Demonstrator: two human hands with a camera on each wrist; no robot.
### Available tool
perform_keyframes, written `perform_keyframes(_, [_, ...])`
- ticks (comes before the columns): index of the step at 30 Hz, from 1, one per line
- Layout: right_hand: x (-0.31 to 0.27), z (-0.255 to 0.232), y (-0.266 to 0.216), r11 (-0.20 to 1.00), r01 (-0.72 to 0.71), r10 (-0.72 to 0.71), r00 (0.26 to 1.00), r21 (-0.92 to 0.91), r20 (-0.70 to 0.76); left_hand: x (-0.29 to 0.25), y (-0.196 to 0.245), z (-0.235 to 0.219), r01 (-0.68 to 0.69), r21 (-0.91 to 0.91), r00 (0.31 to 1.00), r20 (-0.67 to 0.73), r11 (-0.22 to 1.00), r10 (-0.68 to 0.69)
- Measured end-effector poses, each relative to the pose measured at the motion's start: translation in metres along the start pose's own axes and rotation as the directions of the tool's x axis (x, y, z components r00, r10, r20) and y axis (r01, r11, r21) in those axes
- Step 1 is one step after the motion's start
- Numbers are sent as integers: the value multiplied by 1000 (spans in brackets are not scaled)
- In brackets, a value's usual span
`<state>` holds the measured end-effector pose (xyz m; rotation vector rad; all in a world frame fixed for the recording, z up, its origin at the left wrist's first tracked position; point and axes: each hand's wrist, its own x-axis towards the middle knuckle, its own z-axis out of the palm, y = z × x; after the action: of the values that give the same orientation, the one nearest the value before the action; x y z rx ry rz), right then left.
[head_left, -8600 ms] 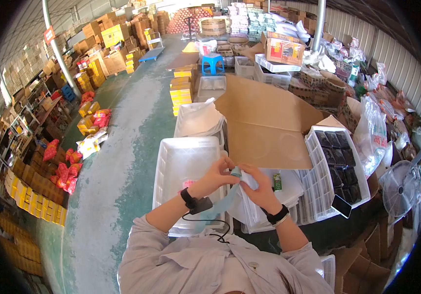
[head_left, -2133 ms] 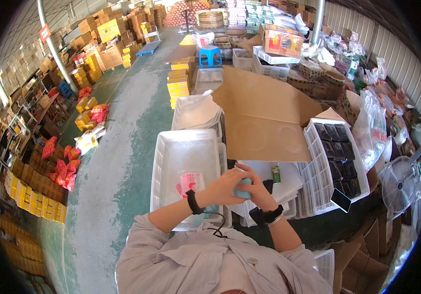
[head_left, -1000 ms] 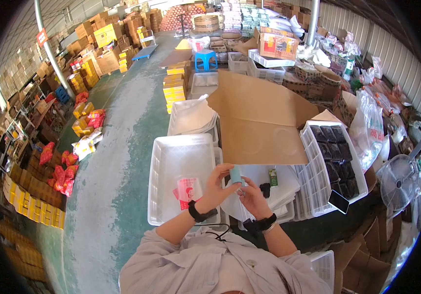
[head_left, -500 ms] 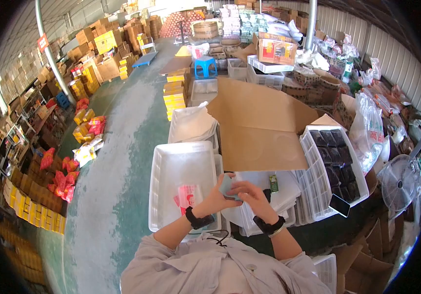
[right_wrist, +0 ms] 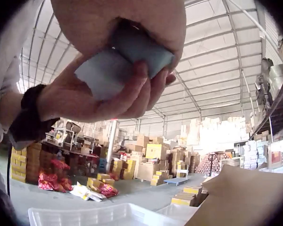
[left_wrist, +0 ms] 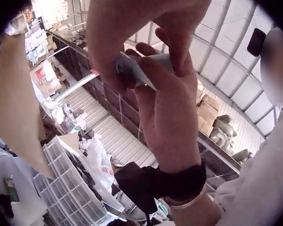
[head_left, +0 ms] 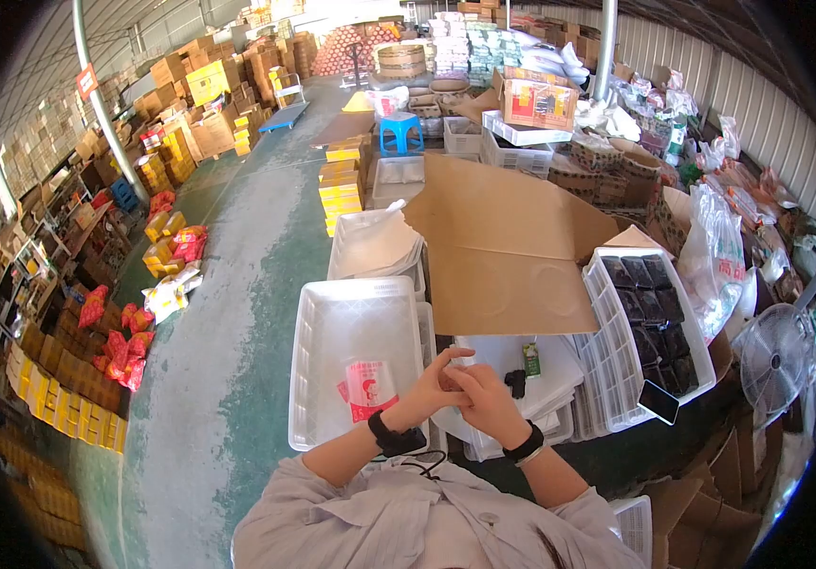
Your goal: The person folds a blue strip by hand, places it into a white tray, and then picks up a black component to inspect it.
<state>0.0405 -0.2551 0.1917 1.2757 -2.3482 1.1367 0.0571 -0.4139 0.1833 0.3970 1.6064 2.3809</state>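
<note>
Left hand (head_left: 430, 387) and right hand (head_left: 479, 399) meet at chest height, both pinching a small pale blue-grey folded packet (right_wrist: 120, 63) between thumbs and fingertips, apparently to work its edge, with the white plastic tray (head_left: 318, 356) at ten o'clock.

No lettering can be read in any of the three views; the red sign (head_left: 87, 80) on the pole carries marks too small to make out; the red-and-white packet (head_left: 367, 387) in the white tray (head_left: 318, 379) shows a printed picture and blurred print, not legible; the clear bag (head_left: 723, 261) by the black-filled crate has red characters too blurred to read; the printed box (head_left: 541, 102) at the far end bears coloured panels whose text cannot be told.
</note>
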Motion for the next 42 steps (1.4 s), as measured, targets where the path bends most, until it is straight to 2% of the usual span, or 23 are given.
perform_keyframes(2, [-1, 1, -4, 998, -30, 19, 986, -61, -169, 2, -8, -2, -86, 56, 995, -41, 995, 89])
perform_keyframes(4, [1, -2, -13, 989, -87, 41, 937, -117, -348, 1, -7, -3, -65, -4, 994, -93, 998, 64])
perform_keyframes(7, [-9, 1, -11, 959, -278, 249, 915, -49, -316, 1, -5, -7, -57, -23, 984, -170, 998, 52])
perform_keyframes(10, [-21, 6, 4, 941, -334, 338, 925, 52, -172, 1, -2, -9, -71, -4, 979, -193, 998, 68])
perform_keyframes(13, [-17, 3, 6, 964, -180, 118, 950, -197, -288, 0, 7, -13, -72, 96, 953, -286, 993, 97])
perform_keyframes(14, [-16, -3, 6, 953, -145, 70, 960, -267, -270, 0, 11, -16, -66, 143, 937, -330, 987, 110])
perform_keyframes(16, [-17, -17, 10, 914, -70, -24, 974, -400, -224, 0, 14, -33, -18, 102, 937, -345, 995, 52])
perform_keyframes(17, [-18, -22, 14, 911, -114, 3, 963, -396, -271, 0, 15, -43, 5, 80, 936, -351, 997, 24])
perform_keyframes(18, [-20, -26, 18, 907, -158, 29, 948, -389, -318, -1, 15, -50, 33, 45, 954, -300, 998, -18])
perform_keyframes(20, [-15, -32, 17, 901, -231, 56, 901, -368, -429, -3, 6, -64, 172, 201, 984, -83, 965, -158])
perform_keyframes(21, [-10, -33, 16, 927, -206, 71, 917, -315, -392, -3, 11, -61, 224, 288, 971, 20, 931, -240])
perform_keyframes(23, [-2, -33, 13, 966, -164, 95, 945, -201, -314, -8, 15, -42, 307, 296, 935, 84, 904, -345])
perform_keyframes(24, [1, -28, 9, 982, -171, 146, 954, -77, -264, -9, 18, -31, 347, 303, 911, 115, 888, -395])
perform_keyframes(26, [10, -12, 0, 966, -195, 221, 964, 169, -147, -6, 12, -23, 334, 232, 920, 132, 913, -370])
perform_keyframes(27, [13, -9, -6, 911, -288, 319, 946, 294, -61, -5, 10, -20, 327, 195, 924, 139, 925, -357])
perform_keyframes(29, [17, -10, -17, 729, -471, 465, 873, 497, 145, -1, 7, -19, 110, 325, 980, 120, 939, -156])
perform_keyframes(30, [18, -15, -17, 640, -516, 468, 850, 570, 244, 1, 8, -18, 1, 388, 991, 121, 922, -52])
perform_keyframes(31, [16, -14, -13, 715, -407, 372, 910, 569, 183, 0, 10, -16, 54, 230, 992, 97, 972, -78])
perform_keyframes(33, [13, -10, -5, 822, -171, 160, 985, 544, 67, -3, 17, -10, 151, -106, 987, 64, 983, -145])
perform_keyframes(35, [15, -17, -9, 971, -64, 42, 995, 232, 96, -3, 21, -9, 193, -155, 981, 61, 969, -185])
perform_keyframes(36, [14, -20, -11, 998, 2, -10, 992, 65, 124, -4, 21, -9, 214, -179, 977, 61, 960, -207])
perform_keyframes(39, [13, -12, -11, 992, 8, -8, 1000, -124, -7, -3, 14, -3, 181, -60, 983, 30, 982, -180])
perform_keyframes(42, [10, -8, -5, 984, -10, -2, 998, -180, -67, 1, -2, -7, 76, -24, 997, -8, 997, -77])
